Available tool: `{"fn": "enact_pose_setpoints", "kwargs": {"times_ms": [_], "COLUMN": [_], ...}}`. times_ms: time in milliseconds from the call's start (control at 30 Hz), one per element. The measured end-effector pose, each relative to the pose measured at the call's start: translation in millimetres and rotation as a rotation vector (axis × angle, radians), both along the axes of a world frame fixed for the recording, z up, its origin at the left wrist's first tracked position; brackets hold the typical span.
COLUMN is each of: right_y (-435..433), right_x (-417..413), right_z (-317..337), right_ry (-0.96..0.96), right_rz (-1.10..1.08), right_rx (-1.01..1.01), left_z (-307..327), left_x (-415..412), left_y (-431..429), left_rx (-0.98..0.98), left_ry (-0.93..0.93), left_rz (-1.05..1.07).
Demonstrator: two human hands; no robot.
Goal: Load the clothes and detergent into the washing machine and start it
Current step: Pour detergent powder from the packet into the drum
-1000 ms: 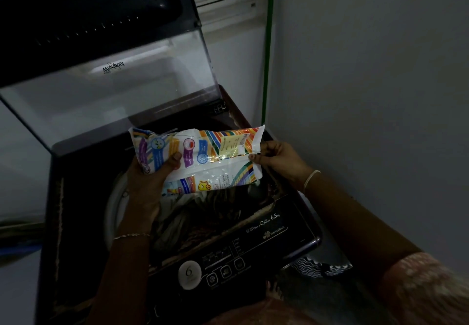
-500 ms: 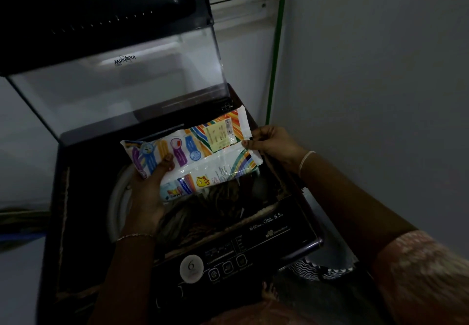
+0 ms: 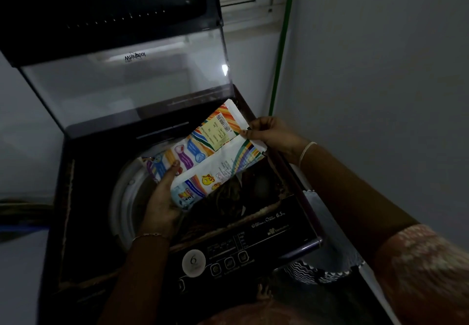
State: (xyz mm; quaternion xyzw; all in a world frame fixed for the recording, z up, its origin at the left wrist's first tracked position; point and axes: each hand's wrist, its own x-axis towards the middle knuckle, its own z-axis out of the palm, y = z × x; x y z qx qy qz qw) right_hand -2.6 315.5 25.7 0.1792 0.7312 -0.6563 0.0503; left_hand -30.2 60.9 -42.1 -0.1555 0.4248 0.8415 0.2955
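Dim laundry corner, washing machine [image 3: 162, 261] lid up, detergent time.

We had our left hand [image 3: 162, 197] clamped under the detergent packet [image 3: 205, 154] and right hand [image 3: 272, 134] pinching its raised end, tilted over the clothes [image 3: 228, 197] in the drum, probably for pouring.

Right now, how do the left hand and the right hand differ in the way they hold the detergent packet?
The left hand cups the lower end of the detergent packet from beneath, thumb pressed on its printed face; the right hand only pinches the raised upper edge between its fingertips. The left hand sits low over the drum; the right hand sits higher, near the washing machine's right rim. Both grip the same packet, and both wrists wear a bangle.
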Motion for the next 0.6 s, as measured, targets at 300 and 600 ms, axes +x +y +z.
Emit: {"fn": "enact_pose_setpoints", "kwargs": {"times_ms": [300, 600], "right_y": [-8.2, -28.8], "right_x": [5.1, -2.3], "right_z": [31.6, 88.7], "right_ry": [0.084, 0.166], "right_rz": [0.011, 0.092], "right_rx": [-0.008, 0.128], "left_z": [3.1, 17.9], "left_x": [11.3, 19.8], "left_y": [7.5, 22.1], "left_rx": [0.126, 0.128], "left_ry": [-0.047, -0.118], "left_rz": [-0.069, 0.094]}}
